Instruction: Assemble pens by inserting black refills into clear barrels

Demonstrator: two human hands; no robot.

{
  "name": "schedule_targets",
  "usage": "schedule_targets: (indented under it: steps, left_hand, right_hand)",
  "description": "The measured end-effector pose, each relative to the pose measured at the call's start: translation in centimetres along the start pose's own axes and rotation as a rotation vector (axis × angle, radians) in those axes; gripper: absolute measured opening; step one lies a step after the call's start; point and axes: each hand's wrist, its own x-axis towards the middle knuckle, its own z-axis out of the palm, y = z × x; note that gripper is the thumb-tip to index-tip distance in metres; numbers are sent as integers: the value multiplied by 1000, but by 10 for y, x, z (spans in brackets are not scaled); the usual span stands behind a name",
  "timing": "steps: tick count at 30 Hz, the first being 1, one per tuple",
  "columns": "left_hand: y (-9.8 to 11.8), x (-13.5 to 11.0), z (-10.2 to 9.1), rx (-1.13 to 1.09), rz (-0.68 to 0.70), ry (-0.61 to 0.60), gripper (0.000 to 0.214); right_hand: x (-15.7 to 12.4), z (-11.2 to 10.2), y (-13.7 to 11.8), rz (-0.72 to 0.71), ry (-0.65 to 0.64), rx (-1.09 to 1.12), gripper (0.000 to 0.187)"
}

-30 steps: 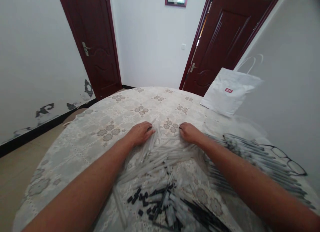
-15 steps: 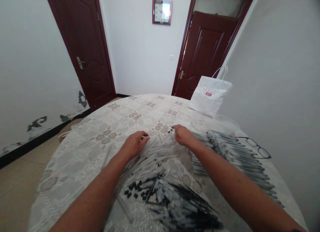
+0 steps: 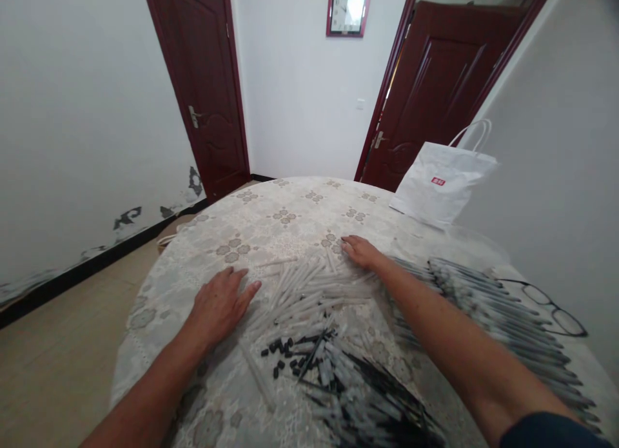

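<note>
My left hand (image 3: 220, 303) is open, thumb apart from the fingers, low over the tablecloth at the left end of a pile of clear plastic pen barrels (image 3: 294, 300). It holds nothing that I can see. My right hand (image 3: 362, 252) lies with its fingers stretched out on the cloth at the pile's far right side. Something small and dark shows at its fingertips, too small to name. Nearer to me are small black plugs (image 3: 278, 346) and a heap of black-and-clear pen parts (image 3: 358, 390). One loose clear barrel (image 3: 256, 377) lies left of these.
Rows of grey pens (image 3: 503, 332) lie at the right, beside a pair of glasses (image 3: 551, 306). A white paper bag (image 3: 442, 185) stands at the back right of the round table with its patterned tablecloth (image 3: 285, 225). Two dark red doors and a wall clock (image 3: 348, 11) are behind.
My left hand has moved left, away from the barrels, and spread open. My right hand's fingers have straightened out near where small black pieces lay. The whole view has shifted slightly.
</note>
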Motion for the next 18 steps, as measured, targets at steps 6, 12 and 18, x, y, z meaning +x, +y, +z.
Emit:
schedule_targets:
  steps: [6, 12, 18]
  left_hand:
    - [27, -5, 19, -81, 161, -31, 52]
    - [41, -6, 15, -104, 207, -62, 53]
    - [46, -12, 11, -210, 254, -51, 50]
  right_hand:
    - [-20, 6, -35, -156, -12, 40, 48]
    - [-61, -8, -76, -216, 28, 107, 49]
    - [-97, -33, -104, -300, 72, 175, 42]
